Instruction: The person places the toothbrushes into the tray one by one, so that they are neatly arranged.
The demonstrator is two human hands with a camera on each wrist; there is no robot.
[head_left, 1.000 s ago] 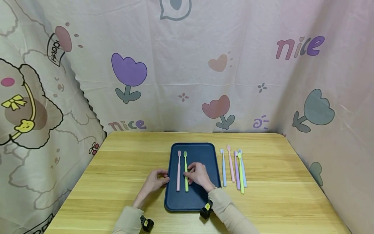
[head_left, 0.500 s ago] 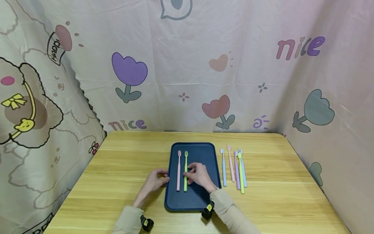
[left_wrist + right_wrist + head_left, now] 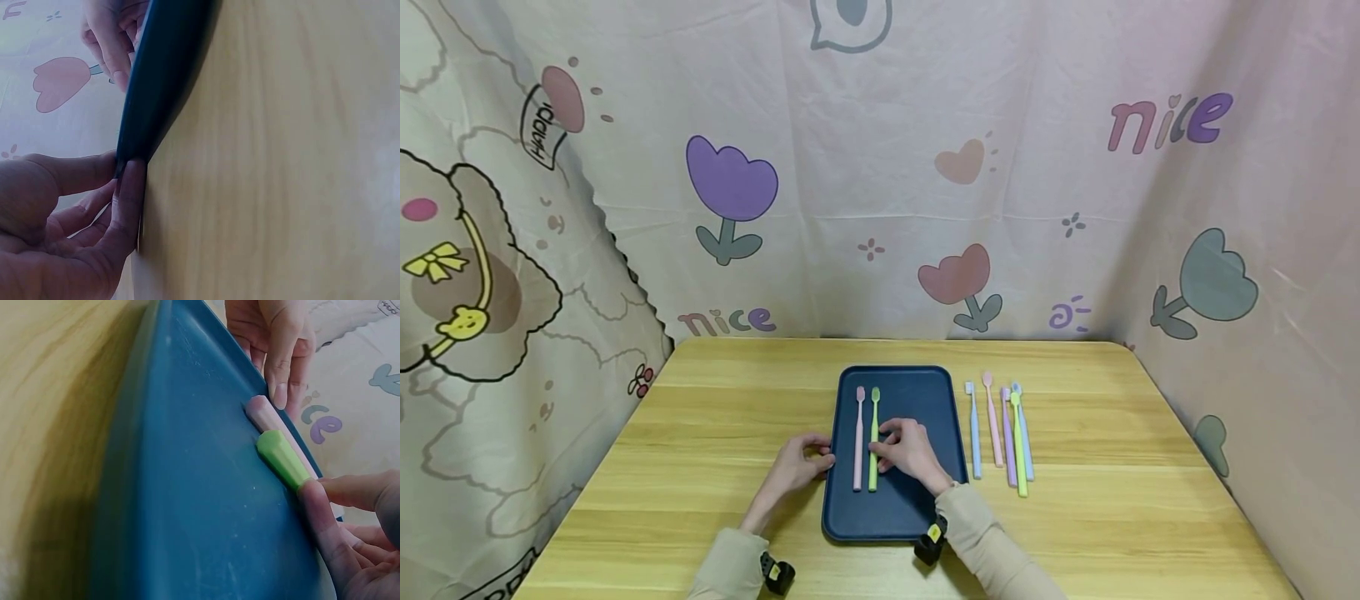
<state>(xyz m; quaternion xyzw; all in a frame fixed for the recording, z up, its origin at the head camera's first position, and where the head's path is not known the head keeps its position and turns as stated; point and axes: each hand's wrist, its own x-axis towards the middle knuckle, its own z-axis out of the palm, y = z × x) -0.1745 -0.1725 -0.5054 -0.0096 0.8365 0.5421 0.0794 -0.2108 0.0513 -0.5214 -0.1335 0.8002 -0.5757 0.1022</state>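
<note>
A navy blue tray [image 3: 917,392] lies on the table with two toothbrushes side by side in its left half. My right hand [image 3: 912,452] pinches the handle of the green toothbrush [image 3: 875,421] between thumb and finger. Just left of it, almost parallel, lies the pink toothbrush [image 3: 859,433]. In the right wrist view the green handle end [image 3: 281,456] rests close beside the pink handle end [image 3: 265,412]. At the tray's left side, my left hand [image 3: 797,462] pinches the rim; the left wrist view shows thumb and finger [image 3: 130,194] at the tray edge [image 3: 165,81].
To the right of the tray, several more toothbrushes lie on the wooden table [image 3: 1090,433]: a blue one [image 3: 975,433], a pink one [image 3: 992,421], and a close group of purple [image 3: 1007,442], yellow-green [image 3: 1019,450] and blue. A printed curtain [image 3: 865,167] hangs behind.
My right hand has slid the green toothbrush slightly left, nearer the pink one. The left hand and the tray have stayed in place.
</note>
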